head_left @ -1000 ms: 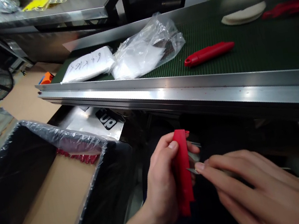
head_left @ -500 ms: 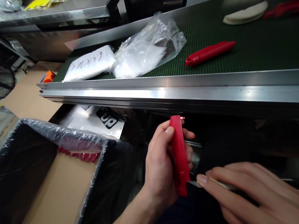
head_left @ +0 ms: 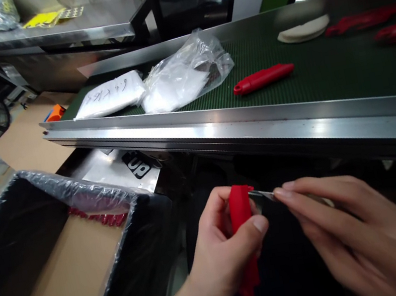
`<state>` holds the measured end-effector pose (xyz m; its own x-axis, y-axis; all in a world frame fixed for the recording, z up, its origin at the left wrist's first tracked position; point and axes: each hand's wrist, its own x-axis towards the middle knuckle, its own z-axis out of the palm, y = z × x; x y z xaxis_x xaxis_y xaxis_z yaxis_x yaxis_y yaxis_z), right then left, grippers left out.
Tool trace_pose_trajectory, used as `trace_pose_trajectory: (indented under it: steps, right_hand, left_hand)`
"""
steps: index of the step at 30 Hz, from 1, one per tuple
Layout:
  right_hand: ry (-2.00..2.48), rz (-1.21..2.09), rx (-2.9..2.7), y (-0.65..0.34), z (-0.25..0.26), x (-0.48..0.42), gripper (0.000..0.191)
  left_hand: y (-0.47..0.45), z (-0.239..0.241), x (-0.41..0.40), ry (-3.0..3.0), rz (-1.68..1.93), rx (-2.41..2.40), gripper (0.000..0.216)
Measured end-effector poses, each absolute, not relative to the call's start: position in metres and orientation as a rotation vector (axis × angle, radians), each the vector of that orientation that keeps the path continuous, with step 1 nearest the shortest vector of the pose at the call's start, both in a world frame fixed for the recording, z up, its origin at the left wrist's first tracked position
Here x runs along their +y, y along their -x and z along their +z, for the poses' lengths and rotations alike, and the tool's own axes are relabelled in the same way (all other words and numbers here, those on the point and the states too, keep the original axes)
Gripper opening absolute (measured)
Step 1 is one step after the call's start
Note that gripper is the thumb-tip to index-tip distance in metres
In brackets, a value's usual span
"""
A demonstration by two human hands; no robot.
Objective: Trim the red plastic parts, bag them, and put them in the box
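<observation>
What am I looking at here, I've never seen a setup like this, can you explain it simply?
No machine arm here: these are a person's bare hands, seen from a camera worn on their head. The left hand holds a long red piece. The right hand pinches a slim pointed tool, its tip near that piece's upper end. Beyond them, a green ridged belt carries a white packet, a clear bag, a curved off-white item and other red pieces. At lower left is a dark-lined box.
</observation>
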<state>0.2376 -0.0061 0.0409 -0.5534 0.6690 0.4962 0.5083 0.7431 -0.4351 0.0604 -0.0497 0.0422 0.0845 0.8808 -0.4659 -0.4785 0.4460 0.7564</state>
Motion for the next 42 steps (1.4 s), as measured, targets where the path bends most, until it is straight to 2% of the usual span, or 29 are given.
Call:
trace_pose_trajectory:
  steps: [20,28,33,42]
  right_hand:
    - [0.85,0.267,-2.375,-0.245,0.031,-0.005,0.046]
    - [1.065,0.409,-2.078,-0.247,0.03,-0.003,0.038]
    - [0.878,0.426,-2.255,-0.246,0.039,-0.013,0.044]
    - [0.844,0.411,-2.344,-0.249,0.033,-0.013,0.049]
  left_hand:
    - [-0.064,0.045,-0.056,-0.444,1.025,1.046,0.021]
    - [-0.068,0.042,-0.062,-0.354,1.07,0.789,0.024]
    - [-0.067,0.039,-0.062,-0.243,1.06,0.741,0.015]
    - [-0.067,0.039,-0.063,-0.229,1.0,0.63,0.015]
